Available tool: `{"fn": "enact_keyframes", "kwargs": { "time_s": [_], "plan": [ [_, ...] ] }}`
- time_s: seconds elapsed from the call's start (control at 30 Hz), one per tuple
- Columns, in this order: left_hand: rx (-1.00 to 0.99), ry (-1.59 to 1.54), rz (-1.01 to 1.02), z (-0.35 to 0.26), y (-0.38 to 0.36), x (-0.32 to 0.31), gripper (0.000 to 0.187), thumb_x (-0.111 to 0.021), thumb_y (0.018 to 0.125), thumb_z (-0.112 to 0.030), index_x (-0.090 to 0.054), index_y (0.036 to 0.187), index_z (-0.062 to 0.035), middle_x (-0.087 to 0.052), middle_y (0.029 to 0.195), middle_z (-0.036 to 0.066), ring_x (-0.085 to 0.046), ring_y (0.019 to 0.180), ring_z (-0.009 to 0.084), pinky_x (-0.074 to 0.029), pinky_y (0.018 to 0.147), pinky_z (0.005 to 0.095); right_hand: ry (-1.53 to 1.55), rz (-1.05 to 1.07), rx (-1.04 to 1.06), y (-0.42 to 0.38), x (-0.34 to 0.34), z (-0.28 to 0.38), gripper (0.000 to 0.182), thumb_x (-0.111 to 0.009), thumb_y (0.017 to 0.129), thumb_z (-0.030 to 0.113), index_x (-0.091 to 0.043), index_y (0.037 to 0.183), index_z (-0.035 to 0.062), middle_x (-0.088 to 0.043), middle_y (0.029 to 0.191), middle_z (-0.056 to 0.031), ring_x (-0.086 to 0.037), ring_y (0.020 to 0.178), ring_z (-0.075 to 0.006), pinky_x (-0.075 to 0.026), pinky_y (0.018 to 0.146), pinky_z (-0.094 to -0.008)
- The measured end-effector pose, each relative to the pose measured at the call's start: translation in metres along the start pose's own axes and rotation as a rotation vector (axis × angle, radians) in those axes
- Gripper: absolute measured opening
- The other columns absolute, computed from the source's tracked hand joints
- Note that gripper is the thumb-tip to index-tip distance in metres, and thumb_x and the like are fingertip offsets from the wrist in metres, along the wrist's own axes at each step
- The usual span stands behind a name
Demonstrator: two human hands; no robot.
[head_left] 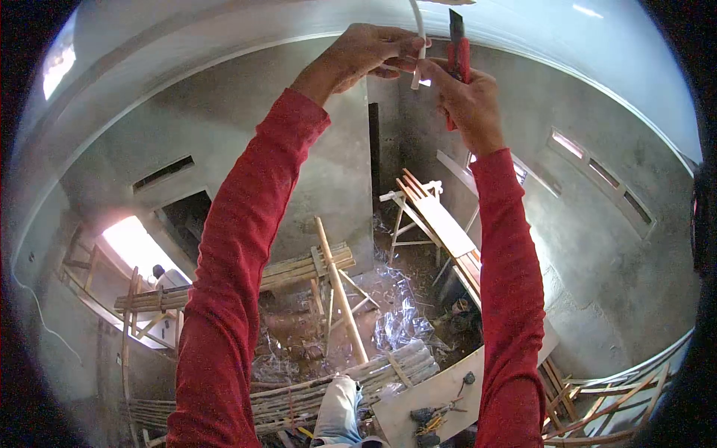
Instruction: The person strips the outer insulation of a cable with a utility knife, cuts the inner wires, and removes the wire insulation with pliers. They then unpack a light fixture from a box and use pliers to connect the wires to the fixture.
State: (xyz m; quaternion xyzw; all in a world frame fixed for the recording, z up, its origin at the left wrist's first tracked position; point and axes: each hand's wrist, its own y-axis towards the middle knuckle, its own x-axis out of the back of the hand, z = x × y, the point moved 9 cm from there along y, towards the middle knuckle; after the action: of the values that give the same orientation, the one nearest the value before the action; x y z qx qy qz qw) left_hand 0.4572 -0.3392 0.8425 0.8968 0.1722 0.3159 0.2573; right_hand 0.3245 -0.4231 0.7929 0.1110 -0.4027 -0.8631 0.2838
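Observation:
A white cable (418,19) hangs from the ceiling at the top middle of the head view. My left hand (371,56) pinches it between thumb and fingers, close to its lower end. Just right of that, my right hand (472,104) is wrapped around a red utility knife (461,60), its dark blade pointing up. The thumb and fingertips of this hand also meet the cable beside the left fingertips. The short cable end sticks out below the fingers. The blade stands apart from the cable.
Beneath me is a bamboo platform (299,399) with a board (392,414) carrying dark tools (427,420). A wooden pole (340,291) leans in the middle. Another scaffold holds planks (441,220). Plastic sheeting (399,321) covers some floor. A person (170,278) is by the left window.

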Motion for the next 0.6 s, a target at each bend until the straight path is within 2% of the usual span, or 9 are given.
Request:
{"fn": "enact_keyframes", "kwargs": {
  "time_s": [0.07, 0.13, 0.17, 0.27, 0.33, 0.4, 0.43, 0.6],
  "plan": [
    [-0.012, 0.025, 0.012, -0.002, -0.002, 0.001, 0.048, -0.074, 0.089, -0.045, -0.07, 0.123, -0.0102, -0.074, 0.102, 0.004, -0.071, 0.092, 0.0137, -0.054, 0.089, 0.0331, 0.031, 0.024, -0.029, 0.002, -0.001, -0.005, 0.031, -0.075, 0.091, 0.029, -0.074, 0.104, 0.001, -0.051, 0.063, 0.005, -0.045, 0.051, -0.0036, -0.035, 0.046, -0.0219],
    [-0.026, 0.048, 0.026, -0.004, -0.002, 0.002, 0.049, -0.075, 0.088, -0.044, -0.071, 0.121, -0.0087, -0.075, 0.1, 0.004, -0.071, 0.09, 0.0139, -0.055, 0.089, 0.033, 0.093, 0.045, -0.032, 0.005, -0.001, -0.01, 0.029, -0.072, 0.092, 0.033, -0.078, 0.097, 0.0056, -0.051, 0.053, 0.0043, -0.046, 0.042, -0.0056, -0.032, 0.039, -0.0275],
    [-0.03, 0.07, 0.032, -0.006, -0.002, 0.002, 0.049, -0.077, 0.087, -0.044, -0.072, 0.118, -0.0067, -0.075, 0.099, 0.005, -0.071, 0.09, 0.014, -0.056, 0.086, 0.032, 0.09, 0.046, -0.033, 0.006, 0.0, -0.012, 0.029, -0.072, 0.092, 0.033, -0.078, 0.097, 0.0056, -0.051, 0.053, 0.0043, -0.046, 0.042, -0.0056, -0.032, 0.039, -0.0275],
    [-0.038, 0.136, 0.071, -0.007, 0.002, 0.001, 0.045, -0.077, 0.087, -0.042, -0.073, 0.113, -0.0056, -0.074, 0.097, 0.003, -0.07, 0.089, 0.0122, -0.056, 0.082, 0.0295, 0.087, 0.07, -0.006, 0.006, -0.003, -0.008, 0.029, -0.072, 0.092, 0.033, -0.077, 0.1, 0.0057, -0.053, 0.056, 0.0037, -0.046, 0.048, -0.0037, -0.032, 0.043, -0.0246],
    [-0.039, 0.181, 0.104, -0.008, 0.001, -0.003, 0.042, -0.075, 0.088, -0.041, -0.074, 0.111, -0.0065, -0.074, 0.097, 0.002, -0.069, 0.087, 0.0102, -0.055, 0.08, 0.028, -0.034, 0.027, 0.051, 0.002, -0.001, 0.003, 0.028, -0.071, 0.094, 0.031, -0.077, 0.103, 0.005, -0.056, 0.062, 0.0052, -0.045, 0.056, -0.0024, -0.031, 0.049, -0.0223],
    [-0.09, 0.218, 0.052, -0.012, -0.001, -0.004, 0.04, -0.078, 0.087, -0.035, -0.075, 0.106, 0.0, -0.075, 0.093, 0.009, -0.072, 0.083, 0.0143, -0.058, 0.079, 0.0287, 0.054, 0.039, 0.03, 0.002, -0.002, -0.005, 0.028, -0.072, 0.093, 0.028, -0.074, 0.106, 0.0031, -0.054, 0.065, 0.0054, -0.044, 0.055, -0.003, -0.032, 0.048, -0.0219],
    [-0.089, 0.222, 0.054, -0.014, -0.002, -0.005, 0.04, -0.078, 0.087, -0.035, -0.075, 0.106, 0.0, -0.075, 0.093, 0.009, -0.072, 0.083, 0.0143, -0.058, 0.079, 0.0287, 0.14, 0.055, 0.009, 0.002, -0.004, -0.009, 0.029, -0.073, 0.093, 0.025, -0.072, 0.11, 0.0011, -0.053, 0.067, 0.0057, -0.043, 0.053, -0.0037, -0.032, 0.048, -0.0216],
    [-0.25, 0.403, 0.094, -0.031, -0.005, -0.005, 0.03, -0.077, 0.088, -0.024, -0.076, 0.102, 0.0025, -0.075, 0.088, 0.011, -0.072, 0.082, 0.0162, -0.058, 0.079, 0.0282, 0.156, 0.096, 0.043, 0.0, -0.01, -0.008, 0.027, -0.07, 0.095, 0.021, -0.071, 0.113, 0.0011, -0.055, 0.069, 0.0051, -0.044, 0.055, -0.0037, -0.032, 0.049, -0.0208]
  ]
}}
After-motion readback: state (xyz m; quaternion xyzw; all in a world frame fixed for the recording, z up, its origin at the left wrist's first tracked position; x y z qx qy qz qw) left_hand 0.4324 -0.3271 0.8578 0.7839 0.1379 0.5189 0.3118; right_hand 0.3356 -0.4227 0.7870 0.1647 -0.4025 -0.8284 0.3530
